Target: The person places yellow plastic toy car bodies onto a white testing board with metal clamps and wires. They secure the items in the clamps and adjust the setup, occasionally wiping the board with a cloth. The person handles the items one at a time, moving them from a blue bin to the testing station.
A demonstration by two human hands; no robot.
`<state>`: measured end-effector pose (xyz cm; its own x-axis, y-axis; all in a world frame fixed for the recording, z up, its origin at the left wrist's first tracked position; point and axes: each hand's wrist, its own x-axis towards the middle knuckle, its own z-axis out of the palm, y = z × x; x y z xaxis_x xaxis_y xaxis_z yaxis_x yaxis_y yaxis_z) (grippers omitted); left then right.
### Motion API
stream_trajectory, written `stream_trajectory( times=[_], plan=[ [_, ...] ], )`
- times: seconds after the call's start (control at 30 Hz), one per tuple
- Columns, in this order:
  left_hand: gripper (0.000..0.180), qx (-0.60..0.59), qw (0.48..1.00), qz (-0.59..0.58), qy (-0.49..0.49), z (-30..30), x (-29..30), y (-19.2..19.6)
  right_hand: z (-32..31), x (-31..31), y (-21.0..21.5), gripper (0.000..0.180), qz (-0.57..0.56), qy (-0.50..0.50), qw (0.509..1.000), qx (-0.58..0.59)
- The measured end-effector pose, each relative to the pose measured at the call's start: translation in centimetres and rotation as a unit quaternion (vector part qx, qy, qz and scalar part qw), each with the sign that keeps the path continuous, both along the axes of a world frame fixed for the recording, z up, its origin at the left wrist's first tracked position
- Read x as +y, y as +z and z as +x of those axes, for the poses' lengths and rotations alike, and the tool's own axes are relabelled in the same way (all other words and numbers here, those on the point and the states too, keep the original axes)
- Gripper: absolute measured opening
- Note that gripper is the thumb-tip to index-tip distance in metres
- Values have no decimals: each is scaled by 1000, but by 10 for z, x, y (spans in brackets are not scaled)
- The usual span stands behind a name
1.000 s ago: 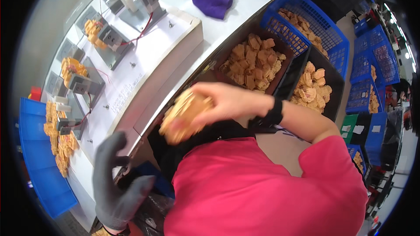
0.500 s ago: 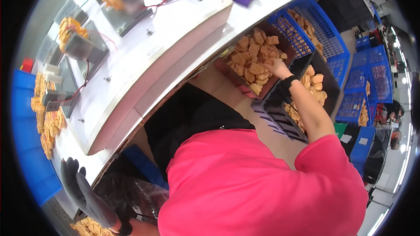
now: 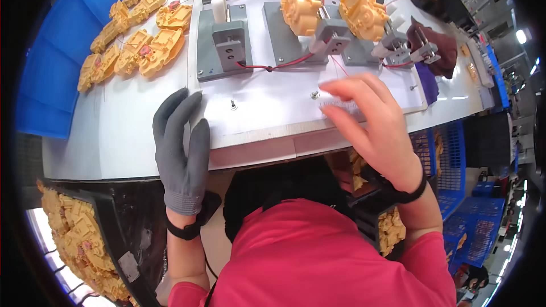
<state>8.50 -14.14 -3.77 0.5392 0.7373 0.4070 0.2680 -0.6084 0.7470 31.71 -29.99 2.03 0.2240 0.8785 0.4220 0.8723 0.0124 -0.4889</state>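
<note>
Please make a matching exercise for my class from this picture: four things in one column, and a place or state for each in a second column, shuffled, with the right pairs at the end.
Things
1. Left hand
2. Right hand
3. Blue tray
4. White pegs

Places and states
A. Upright on a grey fixture
B. Bare, thumb and fingers apart near a toggle switch
C. Wearing a grey glove
D. To the left of the loose orange-yellow parts

Pairs: 1-C, 2-B, 3-D, 4-A
</note>
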Motion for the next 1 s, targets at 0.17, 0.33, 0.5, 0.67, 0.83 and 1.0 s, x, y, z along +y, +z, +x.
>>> stream_trajectory(
  times=[0.17,0.33,0.5,0.67,0.83,1.0],
  plan=[
    [43,-33,995,-88,-33,-2,0,-12,13,19,-9,9,-35,9,999,-5],
    [45,-62,993,-96,-41,-1,0,-19,10,21,-9,8,-54,-12,998,31],
    [47,-60,993,-96,-35,-2,-1,-21,7,21,-16,10,-52,-38,997,38],
    [48,-72,992,-102,-27,-1,-2,-22,8,20,-19,13,-40,-38,998,35],
    [49,-69,992,-103,-21,0,-3,-23,8,19,-23,18,-20,-40,999,28],
    [48,-55,994,-89,-17,2,-2,-22,12,18,-23,16,-20,-38,999,13]
  ],
)
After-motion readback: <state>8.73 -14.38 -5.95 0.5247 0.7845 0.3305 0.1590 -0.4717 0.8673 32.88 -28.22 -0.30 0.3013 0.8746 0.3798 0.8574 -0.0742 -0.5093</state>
